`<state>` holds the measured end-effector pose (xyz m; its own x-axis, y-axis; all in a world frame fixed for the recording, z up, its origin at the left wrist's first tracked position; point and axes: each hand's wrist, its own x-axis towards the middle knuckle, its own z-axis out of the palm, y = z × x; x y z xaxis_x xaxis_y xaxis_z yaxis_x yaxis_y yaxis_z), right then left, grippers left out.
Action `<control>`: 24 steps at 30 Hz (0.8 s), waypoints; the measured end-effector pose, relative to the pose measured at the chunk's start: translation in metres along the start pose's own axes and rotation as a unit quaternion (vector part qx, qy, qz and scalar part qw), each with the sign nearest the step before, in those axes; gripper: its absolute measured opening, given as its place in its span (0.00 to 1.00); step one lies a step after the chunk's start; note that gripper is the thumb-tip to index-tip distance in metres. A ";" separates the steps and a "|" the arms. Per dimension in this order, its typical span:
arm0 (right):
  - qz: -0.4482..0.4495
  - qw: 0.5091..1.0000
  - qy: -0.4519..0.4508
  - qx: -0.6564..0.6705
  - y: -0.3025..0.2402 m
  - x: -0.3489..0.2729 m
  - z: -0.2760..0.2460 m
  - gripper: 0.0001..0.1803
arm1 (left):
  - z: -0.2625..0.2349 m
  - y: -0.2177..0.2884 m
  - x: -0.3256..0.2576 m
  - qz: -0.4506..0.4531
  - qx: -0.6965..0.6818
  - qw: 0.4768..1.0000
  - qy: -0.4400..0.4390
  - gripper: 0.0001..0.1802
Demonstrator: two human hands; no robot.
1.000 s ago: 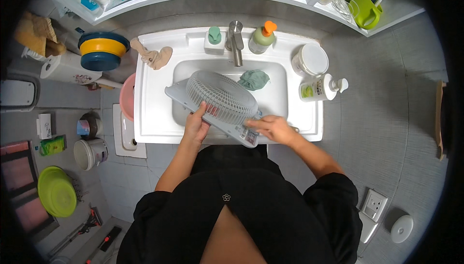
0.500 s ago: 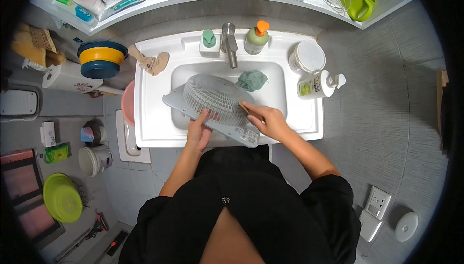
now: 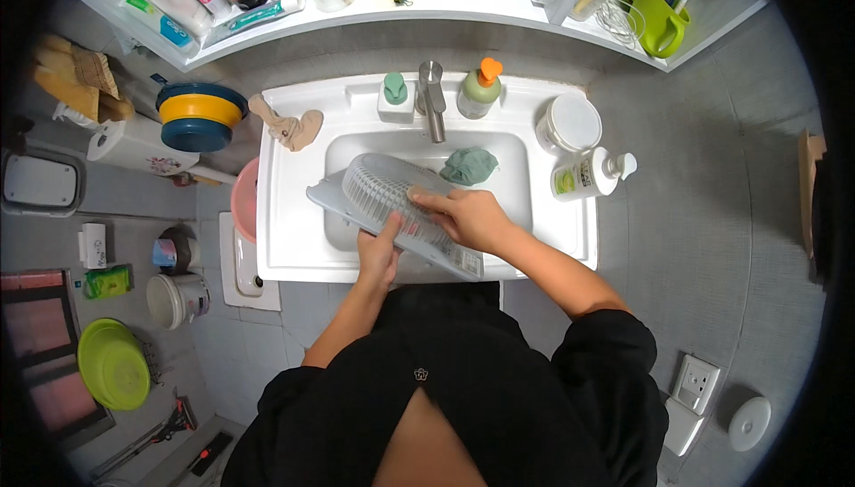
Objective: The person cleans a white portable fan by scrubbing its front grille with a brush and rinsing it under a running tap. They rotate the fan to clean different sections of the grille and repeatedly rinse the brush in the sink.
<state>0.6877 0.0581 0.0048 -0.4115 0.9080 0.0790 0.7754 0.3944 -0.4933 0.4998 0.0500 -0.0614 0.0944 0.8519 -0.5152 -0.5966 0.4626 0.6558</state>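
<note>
Tilted over the white sink basin [image 3: 519, 186] is a grey plastic fan grille [image 3: 361, 186], with a domed slatted middle and a flat outer plate. My left hand [image 3: 381, 251] grips its near edge, thumb on top. Over the slats lies my right hand [image 3: 472, 218], its fingers closed around a small tan thing whose kind is hidden; the tip touches the dome. A crumpled grey-green cloth [image 3: 469, 166] rests in the basin behind the grille. Above it stands the metal faucet [image 3: 432, 99].
Around the sink rim stand a green-topped dispenser [image 3: 395, 99], an orange-topped bottle [image 3: 479, 93], a white tub [image 3: 570, 123] and a white pump bottle [image 3: 583, 177]. Beige fabric [image 3: 289, 124] lies at the left corner. A loaded shelf [image 3: 481, 11] overhangs the back.
My right hand has slid left across the dome with the tan thing. The grille has turned slightly, its slatted side facing more to the right. The whole view has shifted a little.
</note>
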 end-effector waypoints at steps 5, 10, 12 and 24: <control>0.017 1.000 0.015 0.015 0.014 0.008 0.009 0.22 | 0.001 -0.001 -0.001 -0.002 -0.002 1.000 0.002 0.18; 0.001 1.000 0.001 0.027 0.007 0.003 0.006 0.23 | -0.002 0.002 0.005 -0.016 0.003 1.000 0.007 0.19; 0.040 0.999 -0.014 0.006 0.008 0.008 0.002 0.21 | 0.002 0.003 0.003 -0.019 -0.001 1.000 0.005 0.19; 0.057 0.996 -0.039 0.049 0.014 0.004 -0.009 0.20 | 0.008 0.005 0.004 -0.033 -0.003 0.999 0.009 0.18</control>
<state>0.7010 0.0679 0.0059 -0.3612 0.9313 -0.0479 0.7711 0.2694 -0.5770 0.5033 0.0578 -0.0553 0.1184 0.8154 -0.5667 -0.5946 0.5153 0.6172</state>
